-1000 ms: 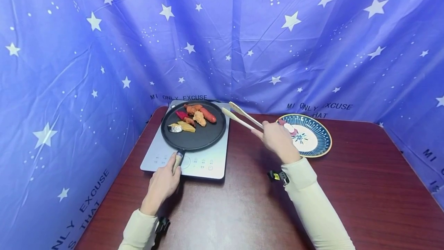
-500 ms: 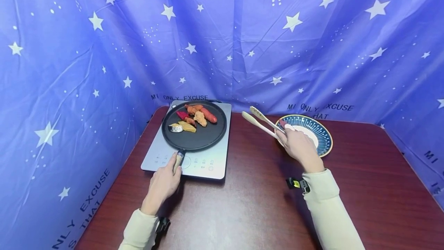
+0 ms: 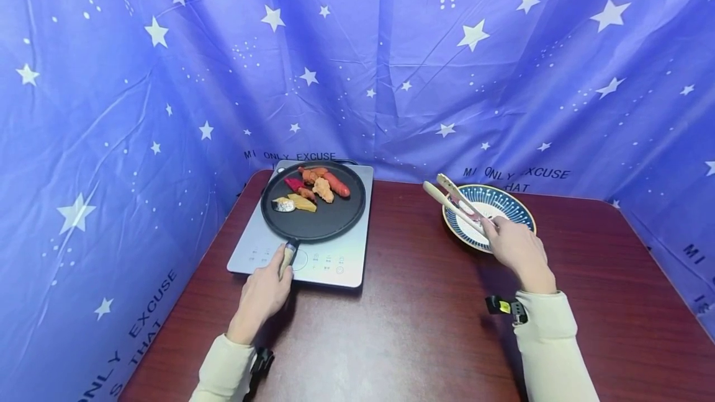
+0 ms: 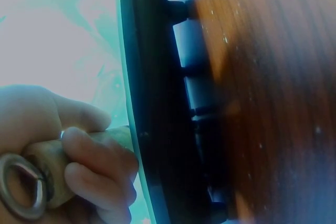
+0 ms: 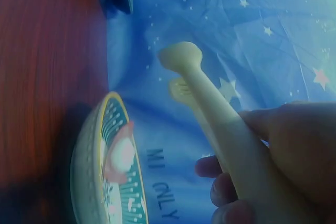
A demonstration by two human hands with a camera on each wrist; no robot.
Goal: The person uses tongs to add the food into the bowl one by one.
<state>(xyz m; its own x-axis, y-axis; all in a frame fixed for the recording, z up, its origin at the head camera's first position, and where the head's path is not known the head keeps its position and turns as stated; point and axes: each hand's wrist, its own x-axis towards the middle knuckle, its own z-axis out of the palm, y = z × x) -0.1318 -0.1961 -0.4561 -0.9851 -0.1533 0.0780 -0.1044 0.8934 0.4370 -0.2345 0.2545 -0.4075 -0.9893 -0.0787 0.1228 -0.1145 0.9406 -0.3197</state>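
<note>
My left hand (image 3: 265, 290) grips the handle (image 3: 287, 255) of a round black frying pan (image 3: 313, 225). Fingers wrapped round that handle, with a metal ring at its end, show in the left wrist view. The pan holds a red sausage (image 3: 338, 186), a golden fried piece (image 3: 323, 190), yellow pieces (image 3: 302, 203), a silvery piece (image 3: 283, 205) and other reddish food. My right hand (image 3: 516, 247) holds cream tongs (image 5: 212, 106) above a blue-and-white patterned plate (image 3: 524, 211). The tongs' tips stand apart with nothing between them. A pink-and-white food piece (image 5: 122, 155) lies in the plate.
Beneath the pan is a silver induction cooktop (image 3: 246, 256) with touch controls, on the left of a reddish-brown wooden table (image 3: 391, 321). Blue star-printed curtains (image 3: 346, 104) hang along the back and left side.
My right hand has carried the tongs rightward, away from beside the pan to over the plate, and the tongs' tips look closer together. My left hand keeps its hold on the pan handle.
</note>
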